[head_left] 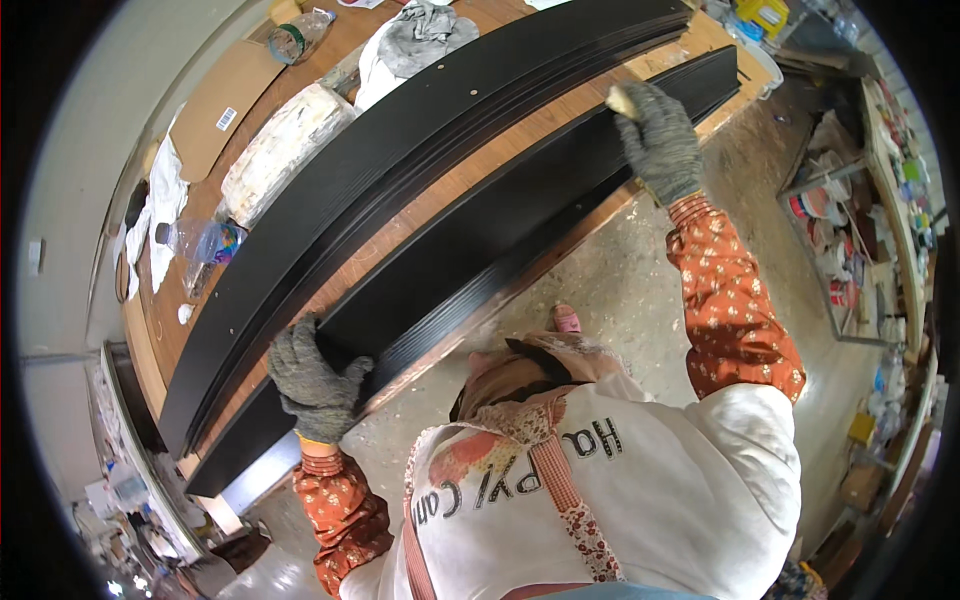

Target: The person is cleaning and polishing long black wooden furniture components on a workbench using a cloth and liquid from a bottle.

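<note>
Two long black grooved boards lie side by side on a wooden workbench (560, 105). My left hand (313, 378), in a grey knit glove, grips the near edge of the nearer black board (480, 235) close to its left end. My right hand (657, 140), also gloved, presses a small pale block (623, 99) against the same board's top edge near its right end. The farther black board (400, 150) lies untouched behind it.
On the bench behind the boards lie a clear plastic bottle (200, 240), a wrapped whitish bundle (280, 150), crumpled cloths (415, 40) and brown cardboard (225, 100). Shelves of paint cans (850, 240) stand at the right. A concrete floor (640, 290) lies below.
</note>
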`<state>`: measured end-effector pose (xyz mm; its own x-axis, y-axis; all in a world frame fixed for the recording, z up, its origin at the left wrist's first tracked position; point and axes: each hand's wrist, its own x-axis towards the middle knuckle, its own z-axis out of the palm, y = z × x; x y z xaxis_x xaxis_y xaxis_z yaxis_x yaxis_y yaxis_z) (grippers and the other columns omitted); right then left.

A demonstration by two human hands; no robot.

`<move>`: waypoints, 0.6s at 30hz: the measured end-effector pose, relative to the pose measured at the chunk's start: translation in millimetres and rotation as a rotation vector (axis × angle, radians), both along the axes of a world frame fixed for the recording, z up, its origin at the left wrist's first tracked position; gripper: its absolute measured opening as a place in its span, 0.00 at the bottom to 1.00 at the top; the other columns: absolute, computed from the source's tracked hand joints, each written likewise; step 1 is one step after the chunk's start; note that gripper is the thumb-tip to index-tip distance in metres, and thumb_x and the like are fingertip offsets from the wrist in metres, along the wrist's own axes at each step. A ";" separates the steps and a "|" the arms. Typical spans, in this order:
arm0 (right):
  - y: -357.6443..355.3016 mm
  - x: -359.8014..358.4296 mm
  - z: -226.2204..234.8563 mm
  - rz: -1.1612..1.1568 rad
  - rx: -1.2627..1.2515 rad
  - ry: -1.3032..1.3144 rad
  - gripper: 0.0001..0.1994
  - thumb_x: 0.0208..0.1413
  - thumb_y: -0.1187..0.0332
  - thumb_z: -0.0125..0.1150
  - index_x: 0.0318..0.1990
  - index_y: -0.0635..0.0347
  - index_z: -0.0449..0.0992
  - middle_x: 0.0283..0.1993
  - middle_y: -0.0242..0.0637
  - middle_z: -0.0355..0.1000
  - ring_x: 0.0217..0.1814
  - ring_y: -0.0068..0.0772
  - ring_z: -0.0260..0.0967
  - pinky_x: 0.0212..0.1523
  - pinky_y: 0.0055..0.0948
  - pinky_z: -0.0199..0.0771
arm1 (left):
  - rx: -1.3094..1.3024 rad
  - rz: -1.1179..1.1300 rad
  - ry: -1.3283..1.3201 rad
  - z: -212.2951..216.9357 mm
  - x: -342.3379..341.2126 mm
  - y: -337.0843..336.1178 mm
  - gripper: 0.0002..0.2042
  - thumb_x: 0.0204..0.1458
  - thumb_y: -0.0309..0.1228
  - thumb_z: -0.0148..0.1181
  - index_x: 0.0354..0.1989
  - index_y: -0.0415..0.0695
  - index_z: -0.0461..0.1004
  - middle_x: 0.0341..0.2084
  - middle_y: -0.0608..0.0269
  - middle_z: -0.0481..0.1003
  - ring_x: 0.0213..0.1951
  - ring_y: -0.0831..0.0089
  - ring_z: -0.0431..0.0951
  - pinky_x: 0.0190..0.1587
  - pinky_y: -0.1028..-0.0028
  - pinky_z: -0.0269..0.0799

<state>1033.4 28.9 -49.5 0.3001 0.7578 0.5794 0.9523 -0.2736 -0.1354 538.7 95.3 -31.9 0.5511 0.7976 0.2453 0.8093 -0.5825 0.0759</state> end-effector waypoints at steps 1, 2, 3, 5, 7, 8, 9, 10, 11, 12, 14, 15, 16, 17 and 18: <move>0.6 9.3 2.6 0.054 0.086 0.009 0.20 0.60 0.63 0.58 0.60 0.52 0.71 0.54 0.42 0.73 0.54 0.47 0.70 0.57 0.44 0.69 | 0.010 0.012 0.003 -1.9 0.4 -1.0 0.45 0.27 0.42 0.77 0.60 0.44 0.66 0.52 0.51 0.69 0.58 0.48 0.66 0.63 0.51 0.57; 2.0 12.2 6.6 0.012 0.071 0.098 0.19 0.61 0.63 0.57 0.59 0.54 0.71 0.53 0.43 0.74 0.54 0.47 0.71 0.57 0.44 0.70 | 0.005 0.037 0.024 -3.7 -0.1 -0.8 0.45 0.26 0.42 0.77 0.60 0.44 0.66 0.52 0.51 0.69 0.58 0.48 0.66 0.63 0.51 0.58; 4.2 6.9 7.3 0.107 0.115 0.047 0.19 0.61 0.64 0.57 0.58 0.55 0.71 0.51 0.43 0.74 0.53 0.47 0.71 0.56 0.44 0.70 | 0.014 0.053 0.030 -6.0 -0.4 -1.1 0.45 0.26 0.41 0.77 0.59 0.44 0.66 0.52 0.51 0.69 0.58 0.48 0.66 0.63 0.51 0.58; 7.3 -18.4 4.3 0.351 0.213 0.092 0.19 0.61 0.64 0.57 0.58 0.57 0.71 0.49 0.43 0.74 0.52 0.45 0.71 0.55 0.43 0.70 | -0.009 0.089 0.051 -10.6 -2.8 -0.1 0.45 0.24 0.41 0.78 0.58 0.44 0.67 0.52 0.51 0.69 0.58 0.47 0.66 0.62 0.52 0.59; 17.2 -59.7 -12.4 0.622 0.208 0.103 0.19 0.60 0.65 0.58 0.59 0.57 0.72 0.49 0.43 0.74 0.50 0.44 0.72 0.54 0.43 0.71 | 0.046 0.075 0.067 -14.7 -6.5 2.6 0.45 0.24 0.41 0.78 0.58 0.44 0.66 0.52 0.51 0.69 0.58 0.47 0.66 0.62 0.52 0.60; 17.8 -71.0 -21.2 0.716 0.019 0.076 0.20 0.59 0.65 0.58 0.59 0.57 0.72 0.49 0.43 0.74 0.49 0.43 0.72 0.52 0.44 0.72 | 0.098 0.033 0.040 -16.7 -7.6 3.5 0.45 0.24 0.42 0.78 0.58 0.43 0.66 0.52 0.51 0.69 0.58 0.47 0.66 0.62 0.52 0.60; 16.1 -72.8 -28.5 0.680 0.132 0.025 0.18 0.59 0.66 0.59 0.56 0.56 0.73 0.49 0.43 0.74 0.49 0.43 0.73 0.52 0.43 0.73 | 0.028 0.090 0.083 -17.1 -10.2 5.6 0.48 0.23 0.43 0.78 0.60 0.43 0.65 0.53 0.50 0.69 0.58 0.47 0.66 0.63 0.51 0.59; 15.3 -69.6 -34.9 0.670 0.164 -0.015 0.16 0.59 0.67 0.59 0.54 0.56 0.75 0.49 0.43 0.75 0.50 0.42 0.74 0.53 0.43 0.74 | 0.037 0.073 0.115 -17.5 -11.3 6.9 0.49 0.23 0.43 0.79 0.61 0.43 0.65 0.53 0.49 0.69 0.58 0.47 0.66 0.63 0.51 0.59; 10.7 -60.6 -38.8 0.682 0.133 -0.044 0.14 0.58 0.68 0.60 0.51 0.55 0.76 0.50 0.43 0.75 0.50 0.41 0.74 0.53 0.43 0.74 | 0.048 0.068 0.127 -16.8 -12.2 8.0 0.49 0.22 0.43 0.79 0.61 0.44 0.64 0.53 0.49 0.68 0.59 0.46 0.65 0.63 0.51 0.59; 12.3 -41.3 -38.6 0.654 0.122 -0.042 0.16 0.58 0.68 0.59 0.54 0.53 0.74 0.51 0.43 0.74 0.51 0.42 0.73 0.53 0.42 0.74 | 0.039 0.073 0.145 -15.9 -11.7 8.7 0.50 0.22 0.43 0.79 0.62 0.44 0.64 0.54 0.48 0.68 0.59 0.46 0.65 0.63 0.51 0.59; 21.9 13.1 -26.6 0.642 -0.033 -0.025 0.21 0.58 0.67 0.58 0.60 0.48 0.71 0.54 0.43 0.72 0.54 0.43 0.71 0.55 0.41 0.74 | -0.013 0.153 0.184 -10.8 -12.2 9.6 0.51 0.21 0.43 0.80 0.63 0.46 0.64 0.54 0.47 0.68 0.59 0.45 0.65 0.63 0.51 0.59; 13.5 42.0 -20.8 0.568 0.025 -0.027 0.21 0.59 0.66 0.58 0.61 0.48 0.70 0.55 0.42 0.71 0.54 0.42 0.71 0.55 0.41 0.74 | -0.048 0.191 0.204 -9.9 -9.5 6.9 0.52 0.21 0.43 0.80 0.63 0.47 0.64 0.54 0.46 0.67 0.59 0.44 0.64 0.63 0.51 0.59; 4.7 73.2 -13.1 0.506 0.086 -0.039 0.21 0.60 0.65 0.58 0.62 0.47 0.70 0.56 0.41 0.71 0.55 0.42 0.71 0.56 0.40 0.74 | -0.071 0.224 0.214 -9.9 -5.2 5.8 0.51 0.21 0.43 0.80 0.63 0.47 0.64 0.54 0.45 0.67 0.60 0.44 0.64 0.63 0.50 0.60; 1.3 100.1 -5.6 0.386 0.073 -0.064 0.21 0.60 0.65 0.58 0.61 0.49 0.69 0.55 0.40 0.72 0.54 0.42 0.72 0.54 0.40 0.74 | -0.090 0.249 0.226 -8.6 -1.9 6.4 0.51 0.21 0.42 0.80 0.63 0.48 0.64 0.54 0.44 0.67 0.60 0.44 0.64 0.63 0.50 0.60; -0.4 116.8 -1.7 0.267 0.047 -0.099 0.20 0.60 0.65 0.58 0.60 0.51 0.69 0.55 0.39 0.72 0.53 0.41 0.72 0.53 0.40 0.75 | -0.102 0.269 0.235 -6.8 -0.6 5.4 0.51 0.20 0.42 0.81 0.63 0.48 0.64 0.54 0.44 0.67 0.60 0.43 0.64 0.63 0.50 0.60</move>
